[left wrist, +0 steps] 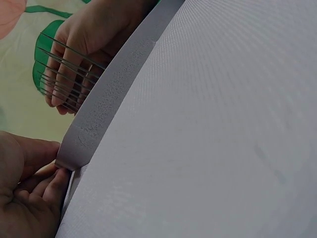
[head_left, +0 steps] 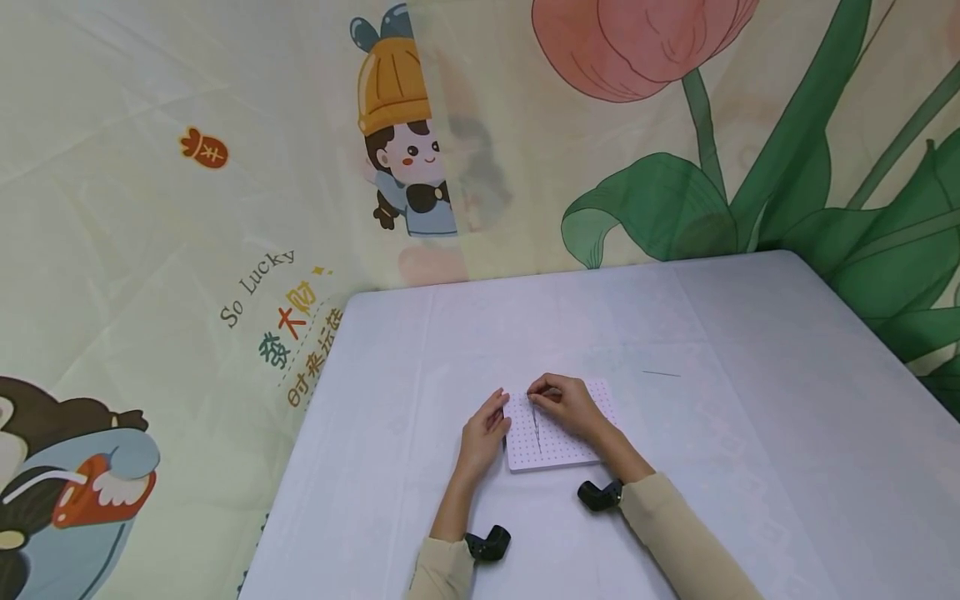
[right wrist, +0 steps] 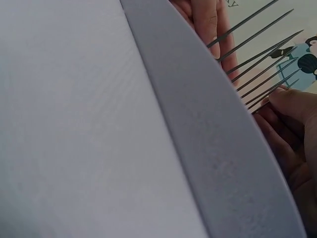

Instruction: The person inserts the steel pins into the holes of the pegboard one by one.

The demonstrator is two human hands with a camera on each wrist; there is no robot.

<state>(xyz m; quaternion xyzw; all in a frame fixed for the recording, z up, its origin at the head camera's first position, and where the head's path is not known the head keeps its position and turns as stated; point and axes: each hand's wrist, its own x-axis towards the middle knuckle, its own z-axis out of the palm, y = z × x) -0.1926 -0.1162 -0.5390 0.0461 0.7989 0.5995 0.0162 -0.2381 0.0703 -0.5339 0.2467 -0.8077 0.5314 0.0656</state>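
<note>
A white square board (head_left: pixel 566 452) dotted with small holes lies on the table. My left hand (head_left: pixel 480 437) grips its left edge; the left wrist view shows thumb and fingertips at a corner of the board's side (left wrist: pixel 104 106). Several thin dark metal needles (right wrist: pixel 255 35) stand upright in a row in the board's left part. At the far end of that row my right hand (head_left: pixel 573 407) pinches one slim needle between thumb and forefinger, its fingers partly hiding it. The right wrist view has this right thumb (right wrist: pixel 292 101) right at the last needle.
One loose needle (head_left: pixel 662 373) lies on the white table (head_left: pixel 750 417) to the right, beyond the board. Black wrist cameras (head_left: pixel 489 544) are strapped to both wrists. A printed cloth (head_left: pixel 487 100) with cartoon figures and a large flower hangs behind the table.
</note>
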